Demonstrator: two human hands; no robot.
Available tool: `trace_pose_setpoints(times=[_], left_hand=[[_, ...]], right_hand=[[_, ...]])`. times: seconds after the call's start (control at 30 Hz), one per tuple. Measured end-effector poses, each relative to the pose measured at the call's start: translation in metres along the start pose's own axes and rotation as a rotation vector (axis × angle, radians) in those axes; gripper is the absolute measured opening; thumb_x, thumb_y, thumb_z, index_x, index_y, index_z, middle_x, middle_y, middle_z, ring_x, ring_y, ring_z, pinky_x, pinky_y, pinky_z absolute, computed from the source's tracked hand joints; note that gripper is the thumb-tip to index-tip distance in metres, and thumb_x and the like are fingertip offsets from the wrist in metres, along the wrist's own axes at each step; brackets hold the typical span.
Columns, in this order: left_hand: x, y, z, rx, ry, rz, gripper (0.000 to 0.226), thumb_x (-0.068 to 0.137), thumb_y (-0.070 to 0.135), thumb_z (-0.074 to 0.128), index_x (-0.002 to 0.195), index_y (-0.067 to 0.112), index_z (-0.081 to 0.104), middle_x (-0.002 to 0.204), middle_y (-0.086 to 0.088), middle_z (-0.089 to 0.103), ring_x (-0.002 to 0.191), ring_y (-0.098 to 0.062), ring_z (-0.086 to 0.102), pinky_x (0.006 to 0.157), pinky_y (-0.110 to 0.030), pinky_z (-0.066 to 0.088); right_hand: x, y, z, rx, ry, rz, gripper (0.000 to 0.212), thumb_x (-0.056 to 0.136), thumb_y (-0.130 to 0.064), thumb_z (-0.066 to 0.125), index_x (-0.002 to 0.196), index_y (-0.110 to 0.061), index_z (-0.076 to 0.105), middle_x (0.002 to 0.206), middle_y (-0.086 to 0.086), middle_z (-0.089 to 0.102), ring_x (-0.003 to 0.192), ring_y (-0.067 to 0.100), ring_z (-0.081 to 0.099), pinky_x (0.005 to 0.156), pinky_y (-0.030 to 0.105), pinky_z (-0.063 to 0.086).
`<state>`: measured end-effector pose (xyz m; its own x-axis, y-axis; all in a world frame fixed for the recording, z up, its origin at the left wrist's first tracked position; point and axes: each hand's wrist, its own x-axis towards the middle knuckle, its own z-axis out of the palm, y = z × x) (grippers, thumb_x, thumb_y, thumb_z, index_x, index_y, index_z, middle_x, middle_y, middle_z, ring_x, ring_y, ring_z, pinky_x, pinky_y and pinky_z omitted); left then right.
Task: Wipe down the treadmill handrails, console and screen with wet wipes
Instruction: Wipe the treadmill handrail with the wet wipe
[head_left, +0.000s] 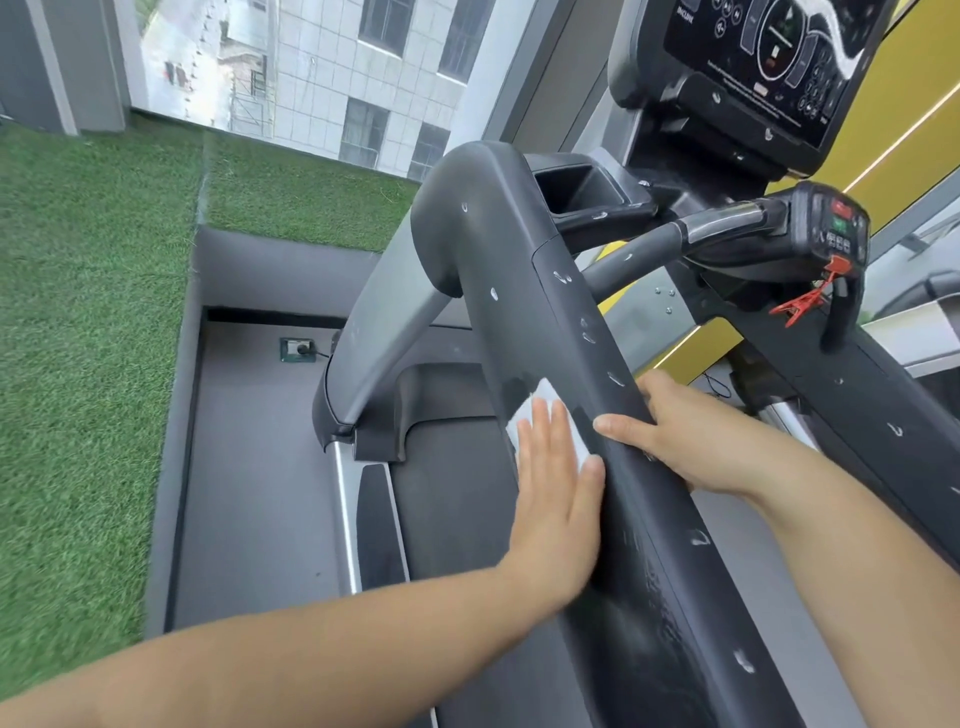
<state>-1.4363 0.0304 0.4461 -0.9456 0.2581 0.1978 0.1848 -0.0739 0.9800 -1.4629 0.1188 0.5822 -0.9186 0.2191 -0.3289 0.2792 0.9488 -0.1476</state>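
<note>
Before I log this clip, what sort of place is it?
Most likely a gym or fitness room: a treadmill handrail in the foreground, its console screen ahead, and green artificial turf covering the floor beside it.

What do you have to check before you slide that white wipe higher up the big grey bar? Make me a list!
1. Wipe held flat: ok. The left hand presses the wipe against the handrail with straight fingers.
2. Steadying hold: ok. The right hand grips the handrail from the other side.
3. Way up the rail: ok. Only white spots lie ahead.
4. Wipe wet enough: cannot tell.
5. Screen wiped: not ok. A white streak runs across it.
</note>
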Motion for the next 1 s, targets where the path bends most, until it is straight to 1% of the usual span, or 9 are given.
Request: trace_pose_setpoints(times=[0.13,0.2,0.33,0.47,0.57,0.67,0.77,0.9,1.0], left_hand=[[0.044,0.004,-0.015,-0.025,0.040,-0.087,0.055,0.104,0.027,0.020,0.148,0.026,-0.013,0.153,0.018,-0.017,0.132,0.007,-0.024,0.113,-0.021,-0.010],[0.039,0.005,-0.013,0.015,0.075,-0.055,0.057,0.102,0.035,0.019,0.149,0.021,-0.011,0.155,0.013,-0.017,0.135,0.003,-0.022,0.116,-0.025,-0.008],[-0.019,-0.002,0.001,0.121,-0.050,0.122,0.054,0.097,0.042,0.016,0.136,0.035,-0.021,0.145,0.021,-0.031,0.133,0.005,-0.034,0.110,-0.017,-0.020],[0.021,-0.009,-0.006,0.144,0.025,0.102,0.062,0.087,0.054,0.007,0.140,0.032,-0.017,0.151,0.016,-0.025,0.137,0.001,-0.028,0.110,-0.015,-0.018],[0.041,-0.006,-0.011,0.135,0.078,0.080,0.062,0.088,0.052,0.007,0.142,0.032,-0.014,0.153,0.017,-0.020,0.139,-0.001,-0.025,0.109,-0.013,-0.017],[0.001,-0.005,-0.004,0.146,-0.011,0.114,0.055,0.091,0.051,0.009,0.137,0.037,-0.018,0.148,0.021,-0.026,0.135,0.005,-0.030,0.111,-0.015,-0.018],[-0.004,-0.011,-0.004,0.130,-0.042,0.120,0.049,0.094,0.047,0.012,0.132,0.042,-0.019,0.145,0.025,-0.028,0.132,0.009,-0.032,0.110,-0.014,-0.018],[0.047,-0.006,-0.014,0.012,0.066,-0.018,0.053,0.104,0.029,0.021,0.143,0.032,-0.014,0.149,0.023,-0.022,0.136,0.005,-0.026,0.112,-0.018,-0.012],[0.027,-0.001,-0.006,0.042,0.045,0.026,0.053,0.103,0.034,0.020,0.143,0.031,-0.016,0.147,0.021,-0.027,0.135,0.003,-0.031,0.109,-0.013,-0.017]], right_hand=[[0.000,0.000,0.001,-0.040,0.020,-0.013,0.044,0.089,-0.056,0.051,0.108,-0.017,0.040,0.082,-0.002,0.049,0.071,0.014,0.052,0.055,0.029,0.037],[0.001,0.001,0.000,-0.036,0.018,-0.018,0.045,0.089,-0.055,0.051,0.109,-0.017,0.041,0.082,-0.002,0.049,0.071,0.014,0.052,0.056,0.029,0.038],[0.001,0.001,0.000,0.017,0.000,-0.013,0.042,0.090,-0.053,0.052,0.111,-0.019,0.041,0.083,-0.005,0.047,0.073,0.011,0.052,0.055,0.028,0.038],[0.001,0.001,0.000,0.024,-0.001,-0.019,0.044,0.089,-0.053,0.053,0.113,-0.018,0.041,0.086,-0.004,0.049,0.076,0.013,0.053,0.057,0.029,0.040],[0.001,0.002,0.001,0.016,0.007,-0.023,0.044,0.089,-0.054,0.053,0.111,-0.017,0.041,0.084,-0.004,0.048,0.073,0.013,0.052,0.057,0.029,0.039],[0.001,0.003,0.001,0.066,-0.002,-0.019,0.043,0.089,-0.053,0.053,0.113,-0.019,0.042,0.092,-0.004,0.054,0.081,0.012,0.057,0.060,0.029,0.044],[0.000,0.001,0.000,0.042,-0.004,-0.018,0.043,0.090,-0.053,0.052,0.113,-0.019,0.042,0.088,-0.005,0.052,0.078,0.011,0.055,0.058,0.028,0.041],[-0.001,0.000,0.000,0.009,0.007,-0.015,0.046,0.089,-0.055,0.052,0.113,-0.017,0.041,0.086,-0.001,0.051,0.076,0.016,0.055,0.060,0.031,0.043],[-0.001,0.000,0.000,0.011,0.010,-0.019,0.045,0.089,-0.054,0.052,0.113,-0.017,0.042,0.087,-0.002,0.050,0.076,0.014,0.054,0.060,0.029,0.040]])
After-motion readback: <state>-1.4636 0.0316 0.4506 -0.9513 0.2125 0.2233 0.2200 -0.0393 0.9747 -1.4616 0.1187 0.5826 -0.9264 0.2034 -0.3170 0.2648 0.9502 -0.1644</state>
